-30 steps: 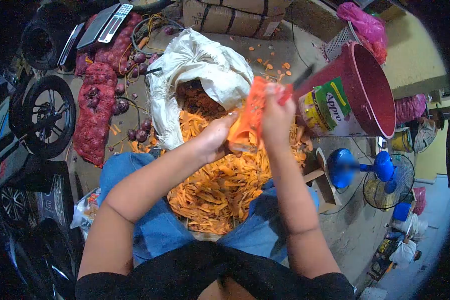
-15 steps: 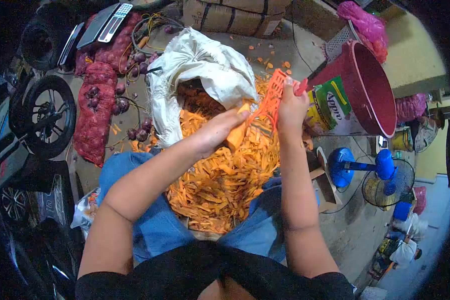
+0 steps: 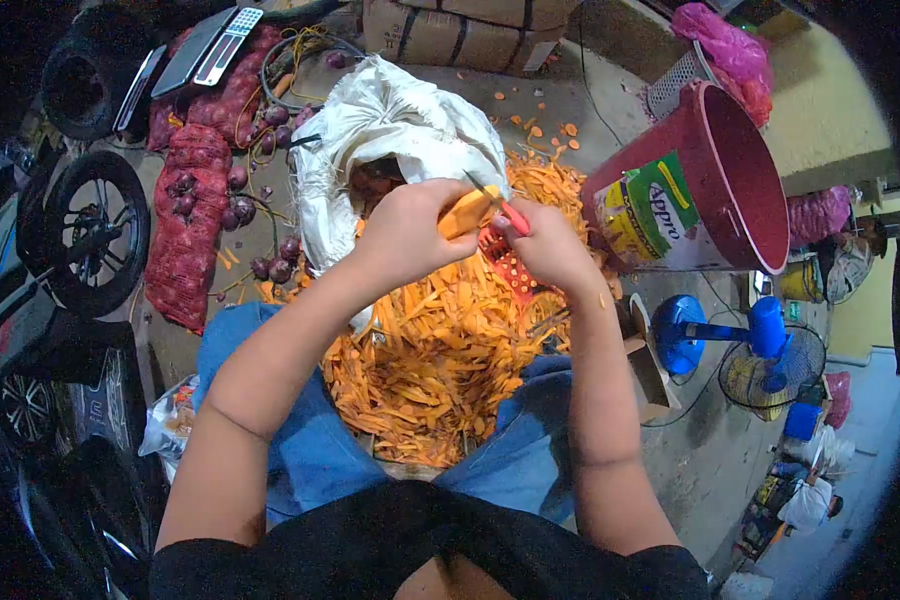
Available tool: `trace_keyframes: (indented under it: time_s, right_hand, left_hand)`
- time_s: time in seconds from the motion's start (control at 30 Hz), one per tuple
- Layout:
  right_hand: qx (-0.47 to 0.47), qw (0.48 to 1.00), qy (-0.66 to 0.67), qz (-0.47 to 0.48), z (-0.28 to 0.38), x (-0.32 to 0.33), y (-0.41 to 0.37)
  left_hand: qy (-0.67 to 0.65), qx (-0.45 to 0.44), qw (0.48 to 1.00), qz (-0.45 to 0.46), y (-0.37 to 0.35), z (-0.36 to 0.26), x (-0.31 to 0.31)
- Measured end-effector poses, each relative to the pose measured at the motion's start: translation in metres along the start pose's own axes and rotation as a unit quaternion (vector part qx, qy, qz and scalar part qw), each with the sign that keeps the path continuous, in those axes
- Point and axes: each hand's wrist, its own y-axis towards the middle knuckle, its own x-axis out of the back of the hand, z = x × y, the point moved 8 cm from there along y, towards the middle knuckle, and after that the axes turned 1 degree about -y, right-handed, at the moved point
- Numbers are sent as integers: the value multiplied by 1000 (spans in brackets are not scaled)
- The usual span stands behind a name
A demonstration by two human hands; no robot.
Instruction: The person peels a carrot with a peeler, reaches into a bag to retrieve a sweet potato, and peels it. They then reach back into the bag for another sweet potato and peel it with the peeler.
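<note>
My left hand (image 3: 410,228) is closed around a peeled orange carrot (image 3: 467,212) above the pile of peelings. My right hand (image 3: 550,245) is closed on a small knife (image 3: 513,216) with a red handle. Its blade lies across the carrot's far end. From under the same hand hangs a red-orange perforated plastic peeler (image 3: 503,262); its grip is hidden by my fingers. Beneath both hands, orange peelings (image 3: 440,350) are heaped between my knees. A white woven sack (image 3: 410,115) lies open just beyond them, its inside dark.
A dark red bucket (image 3: 630,180) leans at the right, with a blue fan (image 3: 767,327) nearer me. Red net bags of onions (image 3: 185,240) and a motorcycle wheel (image 3: 98,235) are at left. Carton boxes (image 3: 460,38) stand behind; carrot slices dot the floor. Another person (image 3: 810,503) is far right.
My right hand has come down and left, swinging the peeler below it and bringing the knife blade to the carrot. My left hand has risen slightly and turned the carrot.
</note>
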Motion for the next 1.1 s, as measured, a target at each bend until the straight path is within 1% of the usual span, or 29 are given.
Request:
trace_keyframes:
  time_s: [0.07, 0.1, 0.13, 0.17, 0.2, 0.23, 0.27, 0.3, 0.33, 0.37, 0.4, 0.43, 0.47, 0.5, 0.53, 0.57, 0.6, 0.67, 0.7, 0.73, 0.77, 0.8, 0.83, 0.87, 0.93, 0.97, 1.1]
  right_hand:
    - [15, 999, 26, 12, -8, -4, 5]
    - [-57, 997, 42, 27, -30, -11, 10]
    - [-130, 989, 60, 40, -51, -20, 14]
    - [-136, 988, 42, 51, -61, -28, 20]
    - [-135, 989, 42, 51, -57, -30, 20]
    - [-66, 990, 119, 28, -40, -34, 21]
    - [3, 981, 196, 7, -24, -36, 19]
    - [10, 952, 291, 97, -6, -50, 11]
    - [9, 952, 291, 97, 1, -57, 9]
    - [-16, 905, 421, 68, 4, -62, 10]
    - [-40, 839, 542, 38, 4, -63, 11]
    - [-38, 838, 543, 38, 5, -60, 12]
    - [-58, 835, 546, 20, 2, -53, 15]
    - [-77, 832, 549, 2, -1, -46, 17]
    - [-97, 829, 550, -16, -2, -39, 19]
    - [-121, 814, 566, -49, -3, -33, 20]
    - [-121, 815, 565, -48, -3, -32, 20]
    - [-63, 908, 400, -108, -1, -14, 18]
    - [-64, 908, 400, -108, -2, -15, 18]
    - [-34, 947, 286, -143, 1, -8, 16]
    - [-3, 970, 167, -175, 6, -2, 13]
    - [-3, 970, 167, -174, 8, -1, 10]
    - [19, 980, 96, -175, 19, 5, 6]
    - [41, 983, 25, -175, 28, 9, 2]
    - [47, 983, 12, -176, 31, 14, -3]
    - [52, 983, 0, -176, 31, 15, -5]
    - [70, 984, -39, -161, 29, 13, -9]
  left_hand:
    - [-100, -90, 991, 18, -2, -17, 4]
    - [-85, -117, 988, 59, -5, -32, 6]
    - [-84, -120, 987, 63, -4, -34, 5]
    - [-98, -211, 972, 43, -6, -49, 8]
    - [-111, -299, 948, 20, -12, -63, 13]
    - [-71, -277, 958, 3, -12, -59, 10]
    - [-71, -275, 959, 1, -13, -55, 8]
    - [-83, -241, 967, -6, -11, -48, 5]
    - [-96, -208, 973, -12, -9, -41, 3]
    - [-136, -181, 974, -3, -6, -36, 2]
    - [-135, -182, 974, -2, -5, -35, 3]
    - [-142, -136, 980, -30, -2, -27, 9]
    - [-147, -87, 983, -58, -1, -17, 15]
    - [-97, -83, 990, -66, 0, -14, 20]
    - [-96, -83, 990, -67, 0, -12, 22]
    - [-97, -54, 992, -59, 2, -6, 20]
    - [-99, -25, 993, -51, 2, 0, 18]
    - [-79, -10, 996, -35, 3, 11, 7]
    - [-37, -21, 997, -57, 2, 13, 5]
    - [5, -31, 996, -80, 0, 13, 6]
    - [5, -30, 996, -80, 1, 14, 5]
    - [-28, 19, 998, -49, 4, 21, 2]
    - [-60, 68, 996, -17, 6, 28, -2]
    - [-60, 67, 996, -18, 8, 30, -2]
    - [-179, 120, 976, -10, 9, 45, -9]
    - [-227, 114, 967, -14, 10, 50, -14]
    - [-244, 139, 960, 4, 10, 50, -19]
